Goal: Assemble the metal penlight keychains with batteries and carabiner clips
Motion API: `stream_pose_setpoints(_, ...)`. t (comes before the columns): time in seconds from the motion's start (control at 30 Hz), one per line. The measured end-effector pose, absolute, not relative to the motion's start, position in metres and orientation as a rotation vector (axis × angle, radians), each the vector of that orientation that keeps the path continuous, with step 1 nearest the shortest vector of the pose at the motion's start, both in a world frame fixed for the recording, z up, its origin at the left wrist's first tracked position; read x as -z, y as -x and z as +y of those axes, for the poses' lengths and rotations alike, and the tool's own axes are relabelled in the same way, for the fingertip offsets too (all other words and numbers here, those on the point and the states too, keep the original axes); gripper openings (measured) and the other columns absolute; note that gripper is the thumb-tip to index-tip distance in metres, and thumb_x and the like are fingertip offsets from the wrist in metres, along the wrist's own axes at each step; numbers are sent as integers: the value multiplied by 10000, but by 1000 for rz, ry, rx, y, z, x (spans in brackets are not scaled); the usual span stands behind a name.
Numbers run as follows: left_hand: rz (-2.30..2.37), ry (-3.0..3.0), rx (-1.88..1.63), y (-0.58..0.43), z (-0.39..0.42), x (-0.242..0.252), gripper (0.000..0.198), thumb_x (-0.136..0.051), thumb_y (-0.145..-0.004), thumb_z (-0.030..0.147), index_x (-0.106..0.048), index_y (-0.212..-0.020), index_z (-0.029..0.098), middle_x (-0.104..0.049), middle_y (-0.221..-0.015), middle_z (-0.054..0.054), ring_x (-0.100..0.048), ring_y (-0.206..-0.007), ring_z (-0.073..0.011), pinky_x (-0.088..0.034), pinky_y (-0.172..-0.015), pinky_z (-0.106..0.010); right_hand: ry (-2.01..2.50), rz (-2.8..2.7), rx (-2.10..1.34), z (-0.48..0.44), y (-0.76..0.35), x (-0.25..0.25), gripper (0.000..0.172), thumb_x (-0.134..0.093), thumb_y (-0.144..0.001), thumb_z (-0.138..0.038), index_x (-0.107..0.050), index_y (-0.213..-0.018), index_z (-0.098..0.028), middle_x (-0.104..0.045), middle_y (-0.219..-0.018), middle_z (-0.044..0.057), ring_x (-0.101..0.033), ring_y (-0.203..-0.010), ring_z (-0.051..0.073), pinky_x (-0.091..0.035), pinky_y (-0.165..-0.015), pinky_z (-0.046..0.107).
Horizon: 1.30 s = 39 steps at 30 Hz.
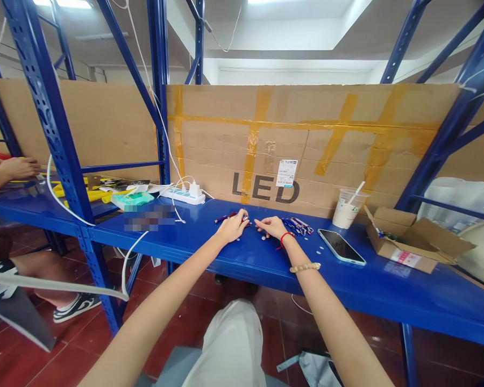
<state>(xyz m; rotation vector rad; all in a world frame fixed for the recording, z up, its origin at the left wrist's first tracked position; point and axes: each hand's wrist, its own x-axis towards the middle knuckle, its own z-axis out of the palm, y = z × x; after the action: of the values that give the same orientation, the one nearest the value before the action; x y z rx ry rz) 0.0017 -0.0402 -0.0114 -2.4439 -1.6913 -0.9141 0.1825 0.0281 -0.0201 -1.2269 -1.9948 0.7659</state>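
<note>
In the head view, I see the left hand (233,228) over slim dark pieces (221,219) on the blue surface (274,253), the right hand (271,226) just beside a pile (298,226) of similar ones. Whether either hand's fingers grip anything, I can't tell. A phone (341,248) lies farther right.

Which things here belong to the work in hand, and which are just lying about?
Likely in use:
small dark pieces at the left hand
shiny blue pieces beside the right hand

Probably just lying about:
phone
cup with straw
green pack
</note>
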Motion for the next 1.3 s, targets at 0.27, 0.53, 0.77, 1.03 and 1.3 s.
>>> stream_pose_setpoints(0.27, -1694, 2440, 903, -2, -39, 12, 220, -262, -916, 351, -370, -1069, 237, -655, -914, -40, -640, -879, -234, -471, -677, -313, 1276, -2040, -941, 12, -181, 6, 526, -556, -688, -646, -715, -740, -147, -709, -729, 88, -463, -328, 49, -288, -294, 176)
stream_pose_setpoints(0.53, -1671, 2443, 884, -3, -41, 12, 222, -242, -919, 343, -360, -1068, 230, -653, -914, -41, -644, -854, -235, -471, -668, -314, 1320, -2057, -1094, 5, -183, 1, 587, -505, -699, -683, -710, -770, -137, -706, -819, 116, -555, -408, 73, -365, -327, 153)
stream_pose_setpoints(0.77, -1641, 2450, 851, -4, -41, 11, 220, -259, -919, 344, -367, -1072, 228, -650, -933, -32, -643, -862, -205, -474, -659, -275, 1329, -1990, -1109, 6, -178, 2, 475, -550, -755, -566, -681, -792, -111, -697, -824, 105, -603, -477, 86, -478, -401, 156)
stream_pose_setpoints(1.03, -1522, 2423, 713, -4, -42, 11, 270, -259, -923, 369, -386, -1102, 212, -642, -973, -65, -630, -899, -214, -483, -645, -276, 1253, -1977, -796, 12, -176, 8, 219, -697, -677, -201, -664, -869, -101, -690, -799, 87, -628, -618, 125, -507, -413, 164)
stream_pose_setpoints(1.3, -1335, 2341, 661, -4, -39, 14, 276, -265, -934, 339, -443, -1107, 218, -613, -991, -50, -583, -953, -170, -467, -680, -231, 1267, -2061, -579, 27, -180, 18, 247, -674, -657, -159, -674, -904, -163, -706, -803, 37, -658, -726, 154, -526, -523, 212)
